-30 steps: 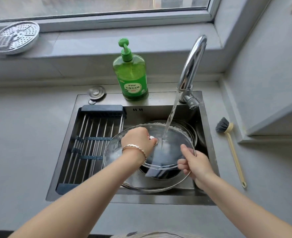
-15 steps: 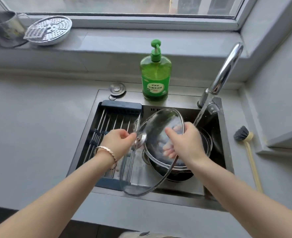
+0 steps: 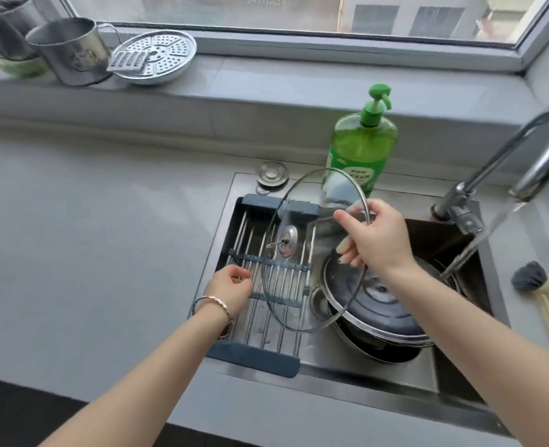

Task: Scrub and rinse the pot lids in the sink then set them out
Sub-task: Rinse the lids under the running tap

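A glass pot lid (image 3: 302,217) with a steel rim and a metal knob stands tilted on edge above the drying rack (image 3: 266,324). My right hand (image 3: 376,240) grips its rim at the upper right, thumb over the edge. Low at the rack's left side, my left hand (image 3: 231,287) has its fingers loosely curled and holds nothing. It is apart from the lid. In the right half of the sink (image 3: 331,369) sits a steel pot with a dark lid (image 3: 379,304) on it.
The faucet (image 3: 524,150) runs, and its stream falls into the sink at the right. A green soap bottle (image 3: 361,146) stands behind the sink, with a brush (image 3: 532,280) on the counter to the right. A steamer plate (image 3: 157,56) and metal cups (image 3: 70,50) line the windowsill.
My left hand let go of the lid's knob and dropped to the rack. My right hand carried the lid left, out of the water stream and over the rack.
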### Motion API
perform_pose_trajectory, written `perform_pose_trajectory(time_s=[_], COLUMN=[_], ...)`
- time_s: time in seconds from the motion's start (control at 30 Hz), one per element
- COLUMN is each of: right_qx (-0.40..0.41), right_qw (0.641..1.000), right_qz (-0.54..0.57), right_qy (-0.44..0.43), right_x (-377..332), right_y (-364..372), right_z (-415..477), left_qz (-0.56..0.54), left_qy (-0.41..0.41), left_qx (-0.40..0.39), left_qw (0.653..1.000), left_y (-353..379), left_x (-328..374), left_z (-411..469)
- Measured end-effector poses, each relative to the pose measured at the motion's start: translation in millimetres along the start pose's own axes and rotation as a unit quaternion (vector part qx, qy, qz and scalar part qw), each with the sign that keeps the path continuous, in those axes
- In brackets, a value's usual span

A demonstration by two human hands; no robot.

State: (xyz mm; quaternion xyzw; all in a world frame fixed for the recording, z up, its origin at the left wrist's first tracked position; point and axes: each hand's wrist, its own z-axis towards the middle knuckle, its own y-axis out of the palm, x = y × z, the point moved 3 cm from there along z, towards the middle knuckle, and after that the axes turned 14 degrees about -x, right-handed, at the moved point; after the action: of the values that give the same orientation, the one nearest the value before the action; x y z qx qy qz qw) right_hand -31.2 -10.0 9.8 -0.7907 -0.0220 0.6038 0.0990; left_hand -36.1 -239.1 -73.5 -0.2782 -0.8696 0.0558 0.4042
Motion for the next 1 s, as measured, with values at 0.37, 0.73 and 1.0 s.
perform_pose_trajectory(time_s=[0.37, 0.73, 1.0], right_qx=[0.013, -0.057, -0.133], right_qw=[0.990, 0.953, 0.846], right_qz=[0.103, -0.127, -0.505], right_qy=[0.099, 0.270, 0.110], right_x=[102.5, 180.8, 159.5], right_y=[58.9, 36.1, 0.0], right_z=[41.6, 53.1, -7.6], left_qz=[0.045, 0.097, 0.130], left_qy=[-0.007, -0.018, 0.005], left_qx=[-0.003, -0.035, -0.066], left_qw=[0.999, 0.995, 0.989], left_y=[-31.7, -7.3, 35.6], left_x=[-24.0, -28.3, -12.1], left_z=[19.1, 21.1, 14.3])
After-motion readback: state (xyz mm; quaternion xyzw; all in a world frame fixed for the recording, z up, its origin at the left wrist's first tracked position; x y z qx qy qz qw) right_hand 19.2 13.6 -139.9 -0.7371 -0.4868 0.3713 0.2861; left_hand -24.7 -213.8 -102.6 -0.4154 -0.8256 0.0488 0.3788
